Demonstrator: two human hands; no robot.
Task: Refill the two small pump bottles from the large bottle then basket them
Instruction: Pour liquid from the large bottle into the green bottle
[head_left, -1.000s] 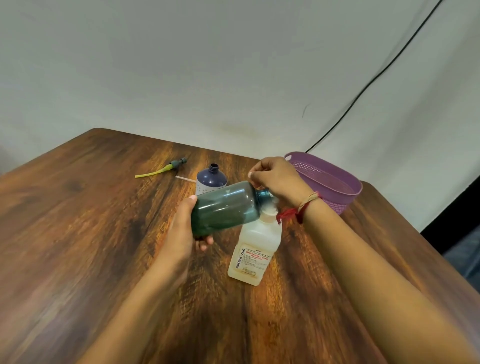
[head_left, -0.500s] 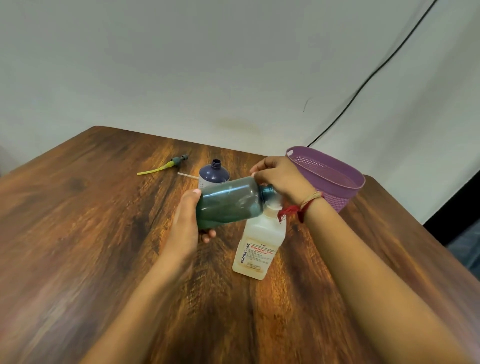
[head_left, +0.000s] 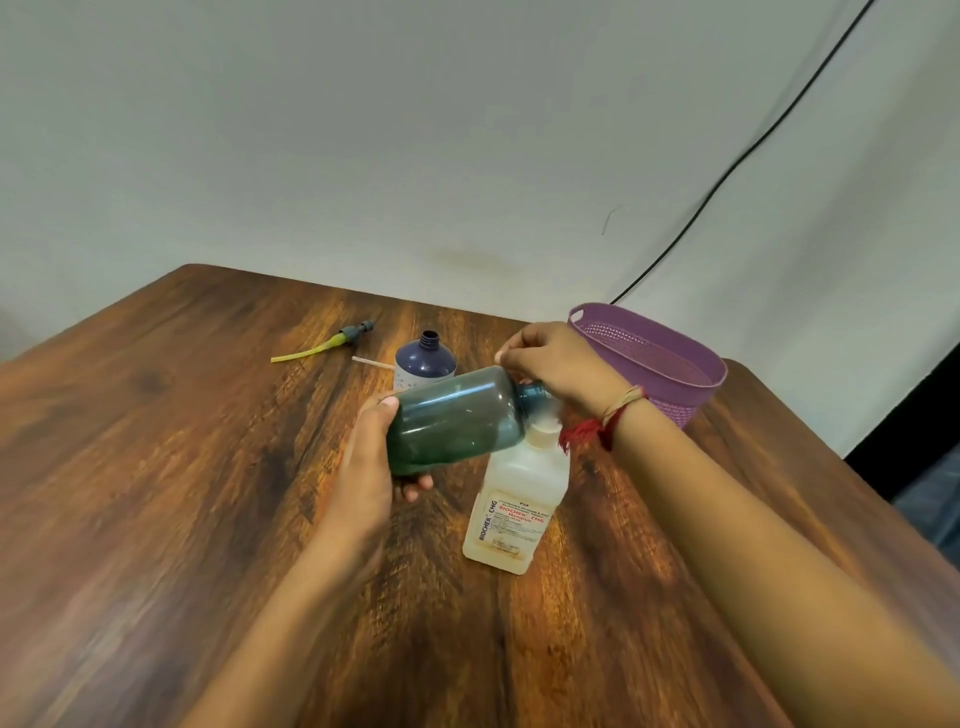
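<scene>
My left hand (head_left: 370, 457) grips the base end of a green translucent bottle (head_left: 452, 418), which lies almost sideways in the air with its neck pointing right. My right hand (head_left: 558, 366) has its fingers curled at that neck; what they pinch is hidden. Just below the neck stands a clear white-capped bottle (head_left: 514, 506) with an orange-printed label. Behind the green bottle a small dark blue bottle (head_left: 425, 361) stands with its neck uncapped. A purple basket (head_left: 670, 358) sits at the right rear of the table.
A pump head with a yellow tube (head_left: 332, 343) lies at the back left of the wooden table (head_left: 156, 493). A thin white tube (head_left: 371, 362) lies beside the blue bottle. A black cable (head_left: 727, 171) runs down the wall behind the basket.
Both hands keep their hold on the tilted green bottle in nearly the same place above the clear bottle. My right hand's fingers have shifted slightly at the neck.
</scene>
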